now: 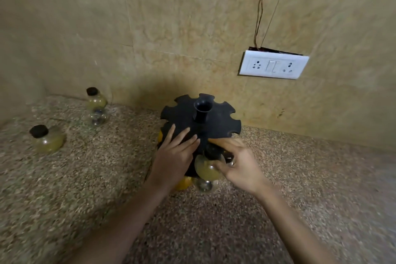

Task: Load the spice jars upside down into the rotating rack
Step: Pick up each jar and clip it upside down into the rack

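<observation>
Right hand (237, 167) pinches an inverted jar (209, 168) at a slot near frame center; left hand (174, 154) lies spread flat on the black rack (222, 120). Few jars loaded; two jars (47, 138) wait upright on the surface (96, 178), left side, upper slots mostly open.

head | looks forward and down; close above countertop (300, 178); faces wall (171, 17)

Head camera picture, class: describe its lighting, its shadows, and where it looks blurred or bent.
Head view: dim, warm light; the black rack casts a broad soft shadow on the tiled wall behind it. Head view: the speckled counter smears into blur towards the lower edges, and both forearms look soft. Head view: wide-angle bending tilts the switch plate and curves the wall's foot.
</observation>
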